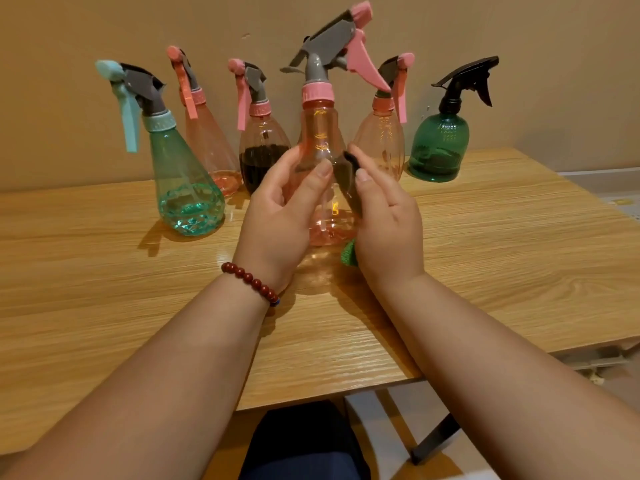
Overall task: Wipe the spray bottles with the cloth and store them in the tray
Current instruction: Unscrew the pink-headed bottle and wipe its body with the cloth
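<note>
A clear pink spray bottle point(320, 133) with a grey and pink trigger head is held upright above the table's middle. My left hand point(277, 216) grips its body from the left, thumb across the front. My right hand point(384, 216) holds a dark cloth point(348, 178) against the bottle's right side; a green edge of the cloth point(349, 256) shows under the palm. Along the wall stand a teal cone bottle point(183, 188), a pink cone bottle point(207, 140), a pink bottle with dark liquid point(263, 147), a pink ribbed bottle point(381, 140) and a dark green bottle point(438, 147). No tray is in view.
The wooden table point(138, 289) ends at a front edge near my lap and a right edge past the green bottle. A beige wall point(69, 36) stands directly behind the bottles. A black and white frame point(433, 438) shows below the table's edge.
</note>
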{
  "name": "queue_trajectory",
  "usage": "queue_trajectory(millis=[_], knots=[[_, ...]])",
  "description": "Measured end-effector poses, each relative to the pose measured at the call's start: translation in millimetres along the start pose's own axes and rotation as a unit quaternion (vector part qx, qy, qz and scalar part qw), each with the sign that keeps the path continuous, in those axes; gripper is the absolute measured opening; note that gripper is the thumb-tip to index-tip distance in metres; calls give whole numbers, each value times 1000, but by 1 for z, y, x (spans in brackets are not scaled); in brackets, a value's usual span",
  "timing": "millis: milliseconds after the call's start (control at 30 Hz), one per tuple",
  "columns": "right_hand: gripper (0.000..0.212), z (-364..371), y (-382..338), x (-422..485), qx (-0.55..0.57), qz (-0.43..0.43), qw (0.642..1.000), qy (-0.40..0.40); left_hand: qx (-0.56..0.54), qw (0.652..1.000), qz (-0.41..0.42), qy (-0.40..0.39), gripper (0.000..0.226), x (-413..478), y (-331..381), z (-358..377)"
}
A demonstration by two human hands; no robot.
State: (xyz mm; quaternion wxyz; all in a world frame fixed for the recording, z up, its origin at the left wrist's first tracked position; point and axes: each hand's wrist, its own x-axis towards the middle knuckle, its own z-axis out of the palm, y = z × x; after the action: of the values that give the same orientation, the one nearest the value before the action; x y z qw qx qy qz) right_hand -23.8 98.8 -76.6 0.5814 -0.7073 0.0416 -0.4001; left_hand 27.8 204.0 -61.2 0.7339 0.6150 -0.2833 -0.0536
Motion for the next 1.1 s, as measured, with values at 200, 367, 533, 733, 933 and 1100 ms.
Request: queue_trajectory(millis=[200, 367, 533, 733, 933, 1100], knots=[[36, 1, 5, -2, -80, -150, 985, -24, -16, 1000, -16, -10, 35, 0, 0, -3], [37, 0, 1, 0, -4, -3, 1000, -4, -6, 1000, -9, -6, 50, 0, 0, 1], [37, -1, 5, -1, -74, -122, 990, -17, -13, 1000, -20, -14, 42, 2, -2, -1], [38, -1, 1, 0, -51, -51, 997, -11, -5, 1000, -21, -8, 46, 1, -2, 2], [37, 1, 4, -1, -67, -106, 992, -4, -14, 999, -42, -19, 39, 2, -4, -1], [32, -1, -1, 2, 37, 68, 997, 8, -5, 999, -44, 19, 28, 1, -1, 3]])
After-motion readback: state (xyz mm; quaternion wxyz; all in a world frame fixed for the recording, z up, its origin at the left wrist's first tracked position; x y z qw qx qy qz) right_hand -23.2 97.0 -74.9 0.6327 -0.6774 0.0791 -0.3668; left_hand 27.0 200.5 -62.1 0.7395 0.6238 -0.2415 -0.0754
